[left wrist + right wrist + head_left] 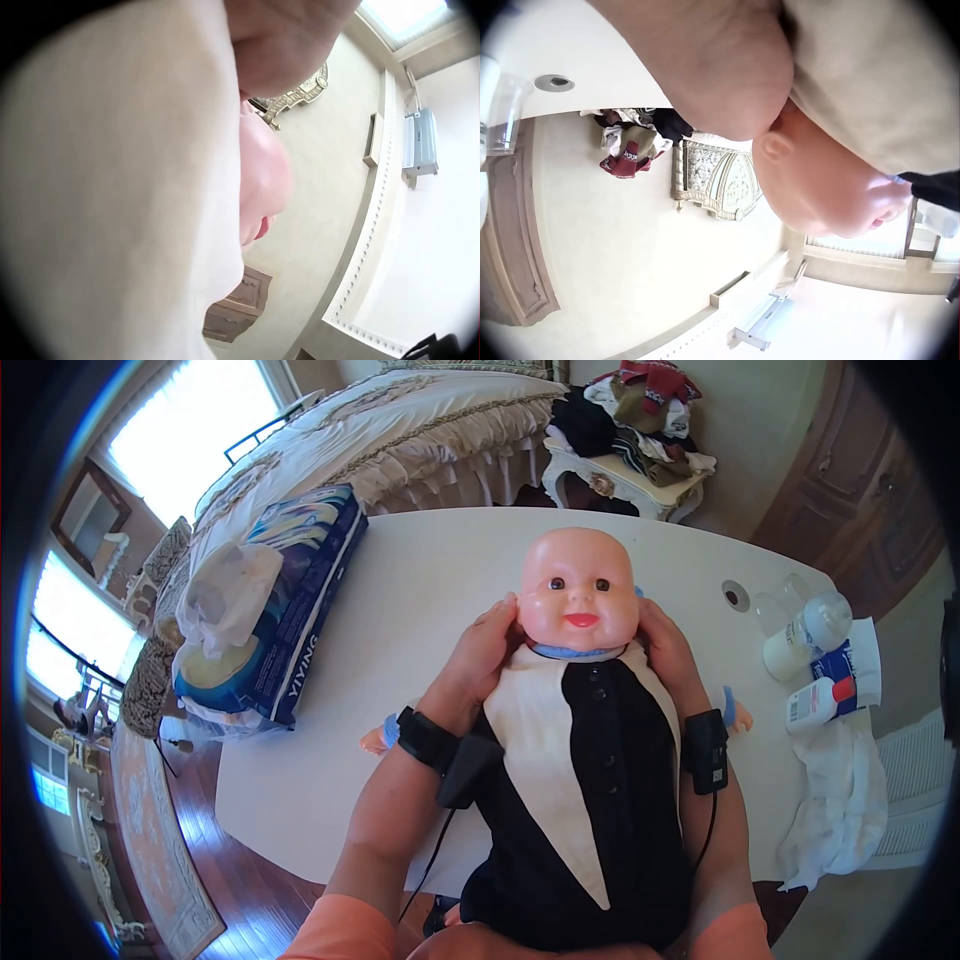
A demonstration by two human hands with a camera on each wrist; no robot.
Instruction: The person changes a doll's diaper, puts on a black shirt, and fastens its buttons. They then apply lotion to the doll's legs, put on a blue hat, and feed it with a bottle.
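Note:
A baby doll (578, 590) lies face up on the white table, its feet end toward me. A black and cream garment with buttons (600, 760) covers its body, and a light blue collar shows at the neck. My left hand (488, 650) holds one side of the doll's head and neck, its fingers partly hidden behind. On the other side my right hand (665, 645) grips it the same way, fingertips out of sight behind the neck. Small doll hands in blue cuffs stick out beyond my forearms. In the right wrist view the doll's head (817, 180) shows beside my palm.
An open blue pack of diapers (285, 620) stands at the table's left. Along the right edge are a baby bottle (800, 640), a white bottle with a red cap (815, 705) and a white cloth (840, 790). A bed (400, 440) and a clothes-piled stand (635, 470) are behind.

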